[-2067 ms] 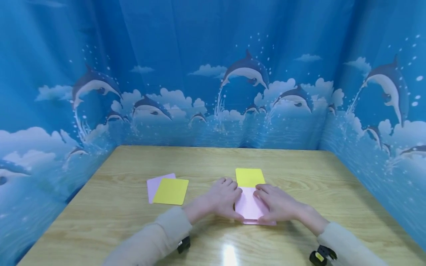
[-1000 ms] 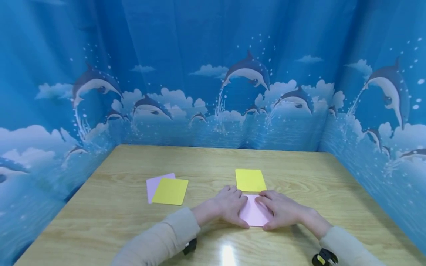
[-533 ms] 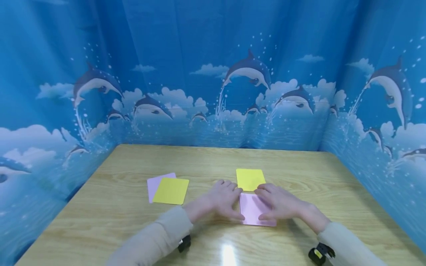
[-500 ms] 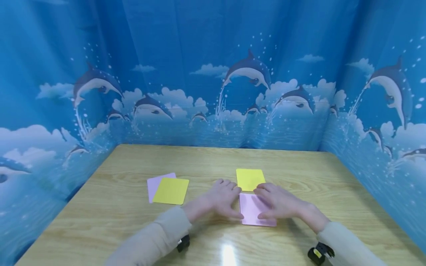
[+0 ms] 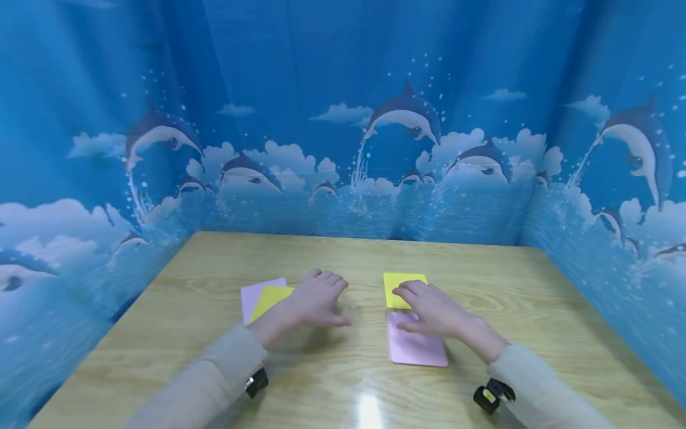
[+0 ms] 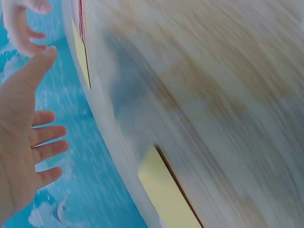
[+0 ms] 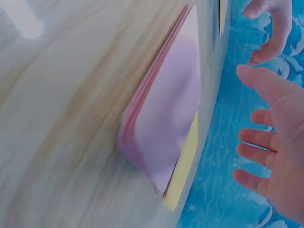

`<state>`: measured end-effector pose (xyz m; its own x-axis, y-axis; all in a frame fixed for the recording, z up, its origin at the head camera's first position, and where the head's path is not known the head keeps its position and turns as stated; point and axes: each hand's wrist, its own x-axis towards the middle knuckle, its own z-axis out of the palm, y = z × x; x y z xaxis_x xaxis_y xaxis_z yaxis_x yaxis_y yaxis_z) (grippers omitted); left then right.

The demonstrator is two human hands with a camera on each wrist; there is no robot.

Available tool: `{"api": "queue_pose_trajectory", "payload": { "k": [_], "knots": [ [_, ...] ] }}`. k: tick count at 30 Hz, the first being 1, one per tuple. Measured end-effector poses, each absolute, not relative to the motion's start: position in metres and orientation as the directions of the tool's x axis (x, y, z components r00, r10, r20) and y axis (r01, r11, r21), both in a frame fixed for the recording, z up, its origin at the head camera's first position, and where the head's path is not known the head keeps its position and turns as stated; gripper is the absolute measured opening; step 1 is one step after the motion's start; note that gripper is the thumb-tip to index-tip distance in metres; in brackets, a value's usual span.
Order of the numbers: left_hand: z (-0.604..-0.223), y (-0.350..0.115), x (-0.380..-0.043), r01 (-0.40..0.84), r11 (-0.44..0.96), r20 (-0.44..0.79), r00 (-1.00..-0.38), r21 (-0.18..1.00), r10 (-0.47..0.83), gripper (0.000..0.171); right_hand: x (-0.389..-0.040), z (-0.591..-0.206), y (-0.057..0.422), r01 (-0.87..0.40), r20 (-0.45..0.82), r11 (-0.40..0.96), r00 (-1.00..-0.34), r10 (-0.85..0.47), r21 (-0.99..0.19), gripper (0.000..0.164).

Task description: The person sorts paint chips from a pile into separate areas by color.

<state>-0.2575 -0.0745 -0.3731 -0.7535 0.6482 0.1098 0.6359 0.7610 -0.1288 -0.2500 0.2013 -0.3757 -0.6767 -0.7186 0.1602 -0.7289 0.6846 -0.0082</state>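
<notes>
My left hand (image 5: 316, 301) hovers over the table with its fingers spread and nothing in it. It covers part of a yellow square card (image 5: 270, 298), which overlaps a pink card (image 5: 253, 296). My right hand (image 5: 435, 311) is above a neat pink card stack (image 5: 418, 350), apart from it and holding nothing. Several layered edges of that stack show in the right wrist view. Just behind it lies a second yellow card (image 5: 395, 293), partly hidden by the right fingers.
The wooden table (image 5: 343, 381) extends on all sides of the cards. A blue dolphin-print curtain (image 5: 300, 71) closes off its back and both sides. Each wrist wears a small black camera, such as the one at the right sleeve (image 5: 490, 396).
Both hands have let go of the pink stack, which now lies squared in front of the yellow card. My left hand has moved left toward the other cards; the right has lifted slightly.
</notes>
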Motion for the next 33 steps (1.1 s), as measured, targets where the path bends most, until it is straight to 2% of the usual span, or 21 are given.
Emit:
{"api": "queue_pose_trajectory", "payload": {
  "k": [11, 19, 33],
  "knots": [
    [-0.377, -0.127, -0.26, 0.591, 0.805, 0.118, -0.797, -0.046, 0.592, 0.08, -0.261, -0.365, 0.167, -0.689, 0.186, 0.724, -0.715, -0.674, -0.022, 0.064],
    [-0.379, -0.158, -0.259, 0.526, 0.85, 0.071, -0.849, 0.01, 0.524, 0.084, -0.269, -0.355, 0.13, -0.697, 0.165, 0.717, -0.707, -0.688, 0.003, 0.063],
    [-0.385, -0.197, -0.261, 0.494, 0.868, 0.057, -0.869, 0.052, 0.491, 0.085, -0.278, -0.36, 0.065, -0.729, 0.113, 0.684, -0.678, -0.726, 0.024, 0.068]
  ]
}}
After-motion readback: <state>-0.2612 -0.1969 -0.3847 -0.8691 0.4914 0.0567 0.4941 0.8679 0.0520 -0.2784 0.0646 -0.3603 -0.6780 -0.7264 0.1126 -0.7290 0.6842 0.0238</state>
